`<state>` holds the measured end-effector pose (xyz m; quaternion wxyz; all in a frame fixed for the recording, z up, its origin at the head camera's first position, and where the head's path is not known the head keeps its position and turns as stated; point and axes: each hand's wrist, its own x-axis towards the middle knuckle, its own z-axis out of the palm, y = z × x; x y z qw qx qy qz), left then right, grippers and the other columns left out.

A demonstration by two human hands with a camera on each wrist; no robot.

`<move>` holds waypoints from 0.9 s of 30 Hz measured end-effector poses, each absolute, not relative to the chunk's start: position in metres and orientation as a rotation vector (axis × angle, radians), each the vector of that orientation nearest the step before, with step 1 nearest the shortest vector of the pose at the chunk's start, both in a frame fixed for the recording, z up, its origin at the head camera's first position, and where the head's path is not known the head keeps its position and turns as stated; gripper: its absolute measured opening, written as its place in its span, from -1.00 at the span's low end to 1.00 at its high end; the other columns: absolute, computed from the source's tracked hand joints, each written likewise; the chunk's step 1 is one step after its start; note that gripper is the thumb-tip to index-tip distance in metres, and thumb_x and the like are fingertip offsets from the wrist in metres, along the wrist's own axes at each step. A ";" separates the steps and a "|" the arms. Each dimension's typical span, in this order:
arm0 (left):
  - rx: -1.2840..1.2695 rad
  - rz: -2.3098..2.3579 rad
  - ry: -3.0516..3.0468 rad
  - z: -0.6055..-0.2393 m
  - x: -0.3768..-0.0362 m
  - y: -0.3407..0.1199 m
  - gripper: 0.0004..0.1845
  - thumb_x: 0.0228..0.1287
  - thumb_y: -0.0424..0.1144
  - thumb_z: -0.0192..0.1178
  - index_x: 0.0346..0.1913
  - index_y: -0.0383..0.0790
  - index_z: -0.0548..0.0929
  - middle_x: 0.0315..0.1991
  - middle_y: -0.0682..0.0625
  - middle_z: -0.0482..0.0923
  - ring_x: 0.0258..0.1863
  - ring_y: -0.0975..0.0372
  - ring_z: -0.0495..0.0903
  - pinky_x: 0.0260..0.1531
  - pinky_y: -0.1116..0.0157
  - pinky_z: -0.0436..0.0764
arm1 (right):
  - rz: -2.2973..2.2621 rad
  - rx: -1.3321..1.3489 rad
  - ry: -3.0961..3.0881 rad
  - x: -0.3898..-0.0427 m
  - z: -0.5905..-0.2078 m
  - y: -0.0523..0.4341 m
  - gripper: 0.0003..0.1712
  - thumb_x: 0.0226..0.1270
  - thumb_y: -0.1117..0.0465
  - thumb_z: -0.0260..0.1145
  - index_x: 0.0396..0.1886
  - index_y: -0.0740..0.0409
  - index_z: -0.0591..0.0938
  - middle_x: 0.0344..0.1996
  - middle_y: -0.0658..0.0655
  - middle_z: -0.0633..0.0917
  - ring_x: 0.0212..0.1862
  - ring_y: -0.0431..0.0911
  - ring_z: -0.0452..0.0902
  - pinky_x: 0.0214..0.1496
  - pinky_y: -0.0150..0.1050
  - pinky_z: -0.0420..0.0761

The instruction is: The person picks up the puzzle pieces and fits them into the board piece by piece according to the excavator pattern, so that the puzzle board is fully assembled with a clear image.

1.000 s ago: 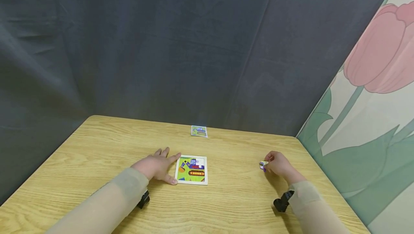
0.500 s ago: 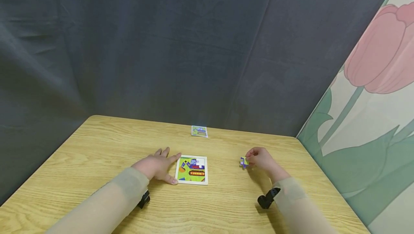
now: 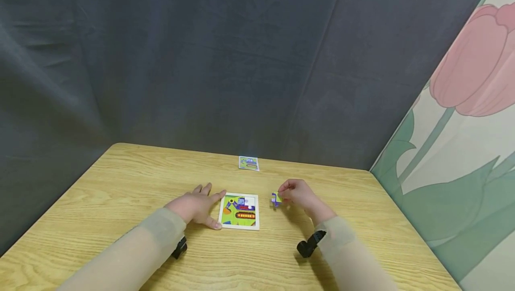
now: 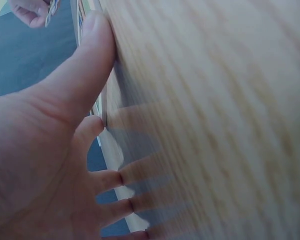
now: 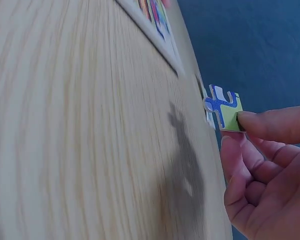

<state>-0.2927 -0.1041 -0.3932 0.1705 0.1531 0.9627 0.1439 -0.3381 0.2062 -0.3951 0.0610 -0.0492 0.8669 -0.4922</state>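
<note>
A square puzzle (image 3: 239,218) in a white frame, showing an excavator on green, lies on the table. One white gap shows at its upper right. My left hand (image 3: 197,207) rests on the table at the puzzle's left side, fingers spread, thumb and a finger touching the frame's edge. Just right of the frame, my right hand (image 3: 299,194) pinches a green and blue jigsaw piece (image 5: 227,111) between thumb and fingers. In the right wrist view the piece is held above the table, its shadow below it. The left wrist view shows the left thumb (image 4: 92,40) against the frame's edge.
A small picture card (image 3: 248,163) with the same excavator lies near the back edge of the wooden table (image 3: 161,166). A dark curtain (image 3: 201,58) hangs behind. At the right stands a panel with a tulip print (image 3: 466,67).
My right hand has moved left with the jigsaw piece, from the table's right part to close beside the puzzle frame. The left hand and the puzzle have stayed in place.
</note>
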 end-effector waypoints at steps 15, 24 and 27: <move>0.438 0.414 2.725 -0.393 -0.294 -0.104 0.10 -0.04 0.21 0.45 0.56 0.04 0.16 0.53 -0.35 -0.08 0.47 -0.29 -0.10 0.31 -0.28 0.08 | -1.476 -0.191 2.614 -0.352 -0.408 0.157 -0.95 0.27 0.40 0.34 -0.33 0.34 0.65 -0.52 0.11 0.64 -0.43 -0.05 0.54 -0.37 -0.25 0.49; 0.451 0.405 2.732 -0.393 -0.294 -0.105 0.10 -0.04 0.21 0.45 0.56 0.01 0.16 0.52 -0.36 -0.08 0.46 -0.30 -0.09 0.30 -0.28 0.09 | -1.475 -0.215 2.611 -0.348 -0.406 0.144 -0.97 0.26 0.42 0.34 -0.33 0.33 0.64 -0.48 0.09 0.63 -0.40 -0.04 0.55 -0.36 -0.26 0.51; 0.460 0.403 2.729 -0.394 -0.294 -0.105 0.10 -0.04 0.20 0.45 0.56 0.01 0.15 0.52 -0.37 -0.08 0.46 -0.30 -0.09 0.31 -0.28 0.09 | -1.468 -0.218 2.604 -0.348 -0.407 0.142 -0.97 0.26 0.43 0.35 -0.35 0.30 0.64 -0.50 0.08 0.62 -0.41 -0.04 0.53 -0.40 -0.29 0.46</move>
